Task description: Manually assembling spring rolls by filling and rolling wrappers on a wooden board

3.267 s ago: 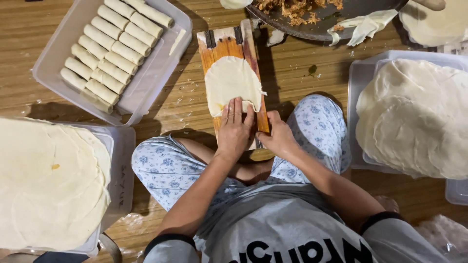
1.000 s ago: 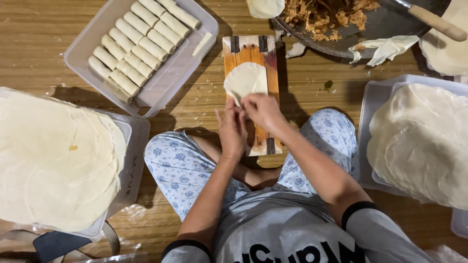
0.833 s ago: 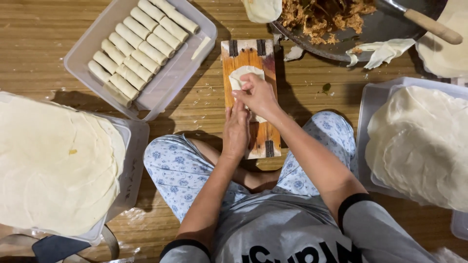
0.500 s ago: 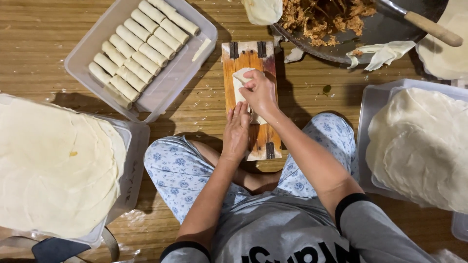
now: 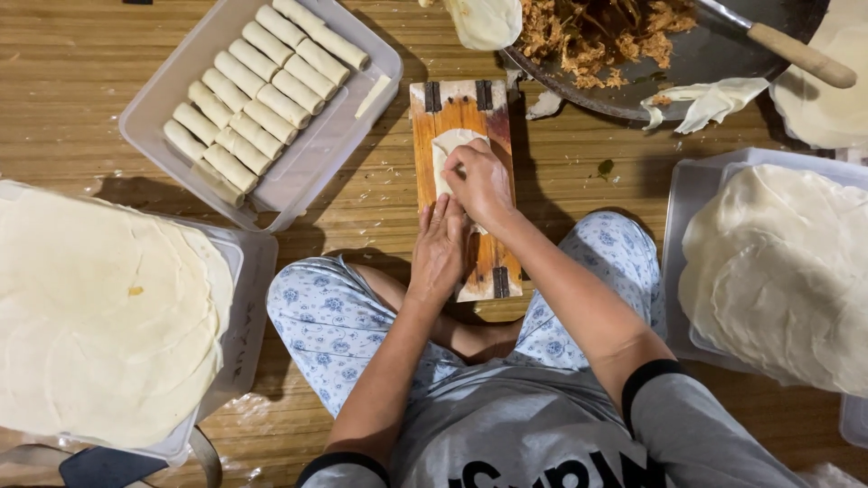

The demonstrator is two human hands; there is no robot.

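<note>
A thin pale wrapper (image 5: 448, 146) lies folded on a narrow wooden board (image 5: 459, 107) in front of my crossed legs. My right hand (image 5: 479, 184) presses down on the wrapper with its fingers curled over the fold. My left hand (image 5: 439, 249) lies flat on the board's near half, fingers together, touching the wrapper's near edge. How much of the wrapper lies beneath the hands is hidden.
A clear tray (image 5: 363, 107) at the upper left holds several finished rolls (image 5: 253, 99). Stacks of round wrappers (image 5: 99, 316) fill trays at left and right (image 5: 787, 271). A dark pan of shredded filling (image 5: 615, 36) with a wooden-handled utensil (image 5: 800, 56) sits beyond the board.
The round wrapper that lay open on the board has been folded and rolled away from me. My right hand has moved up the board; my left stays lower.
</note>
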